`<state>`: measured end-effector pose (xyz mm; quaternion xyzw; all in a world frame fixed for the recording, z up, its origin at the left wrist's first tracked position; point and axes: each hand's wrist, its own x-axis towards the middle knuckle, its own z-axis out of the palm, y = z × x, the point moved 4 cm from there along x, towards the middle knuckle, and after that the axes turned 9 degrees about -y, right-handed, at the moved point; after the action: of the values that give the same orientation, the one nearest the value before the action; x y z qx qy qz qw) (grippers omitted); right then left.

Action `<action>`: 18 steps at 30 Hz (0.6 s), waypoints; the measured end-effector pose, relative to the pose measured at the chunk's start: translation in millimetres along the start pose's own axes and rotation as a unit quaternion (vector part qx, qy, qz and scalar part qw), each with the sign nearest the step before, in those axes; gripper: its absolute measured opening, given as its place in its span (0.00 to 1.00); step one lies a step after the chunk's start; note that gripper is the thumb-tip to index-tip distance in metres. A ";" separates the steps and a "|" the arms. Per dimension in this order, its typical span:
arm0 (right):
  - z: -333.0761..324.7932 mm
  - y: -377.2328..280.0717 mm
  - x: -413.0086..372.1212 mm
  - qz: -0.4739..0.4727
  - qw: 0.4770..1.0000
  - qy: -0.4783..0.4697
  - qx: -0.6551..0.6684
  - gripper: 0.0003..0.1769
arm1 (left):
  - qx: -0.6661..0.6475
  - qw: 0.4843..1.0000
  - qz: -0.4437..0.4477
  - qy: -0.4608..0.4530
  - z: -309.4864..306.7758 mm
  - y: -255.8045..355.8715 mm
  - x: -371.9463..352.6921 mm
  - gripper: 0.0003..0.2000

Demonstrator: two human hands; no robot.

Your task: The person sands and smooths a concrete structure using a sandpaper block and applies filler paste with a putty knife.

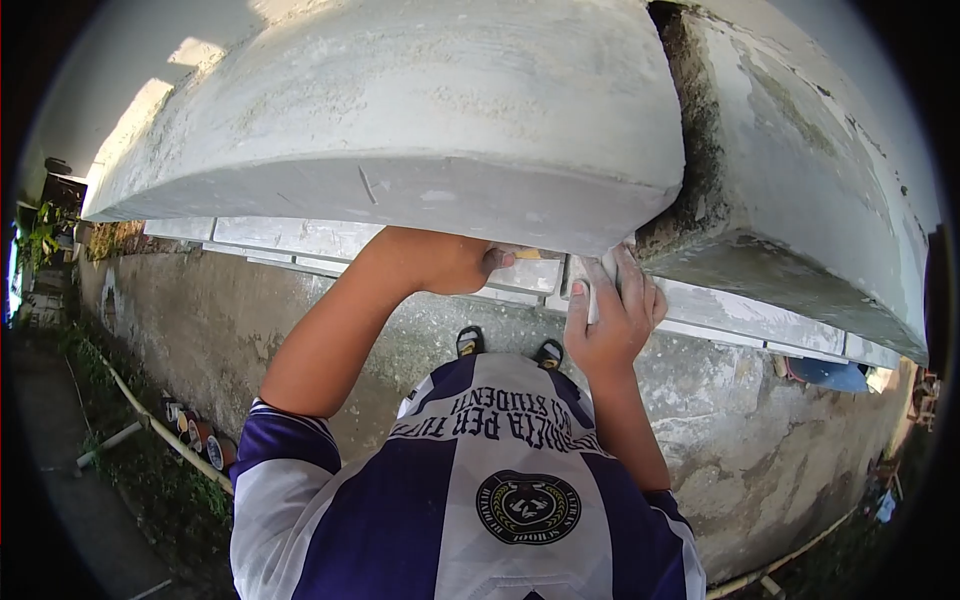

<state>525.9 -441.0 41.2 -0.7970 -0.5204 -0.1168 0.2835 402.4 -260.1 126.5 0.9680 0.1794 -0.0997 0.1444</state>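
My left hand (462, 264) is closed, its fingers mostly hidden below the lip of a grey-white plastered concrete ledge (400, 185). A small yellow-brown piece (526, 254) shows beside its thumb; what the fist holds is not clear. Whitish dust coats the fingers of my right hand (615, 312). They bend over a pale, flat-looking piece (591, 300), with the thumb on its near side, close to the ledge's lower corner. Below the ledge runs a lower white moulding (290, 238), which both hands are beside.
A second concrete block (800, 190) stands right of a dark gap. Below are a stained concrete floor (720, 430) and my sandalled feet (470, 342). Bamboo poles (160, 420) and several buckets (220, 450) lie at the left, and a blue object (828, 374) at the right.
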 end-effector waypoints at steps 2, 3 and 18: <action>2.0 0.8 -0.7 0.002 1.000 0.005 0.003 0.19 | -0.009 1.000 -0.008 0.007 -0.2 -20.0 -14.7 0.18; 2.8 1.3 -2.6 0.003 1.000 0.005 0.004 0.19 | -0.015 1.000 -0.012 0.008 2.5 -27.6 -19.6 0.18; 2.5 0.0 -1.9 0.010 1.000 0.010 0.012 0.18 | -0.020 1.000 -0.008 -0.017 -2.2 -23.1 -11.9 0.16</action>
<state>524.8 -441.1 38.2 -0.7973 -0.5111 -0.1158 0.2994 383.1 -242.5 125.9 0.9616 0.1866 -0.1137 0.1663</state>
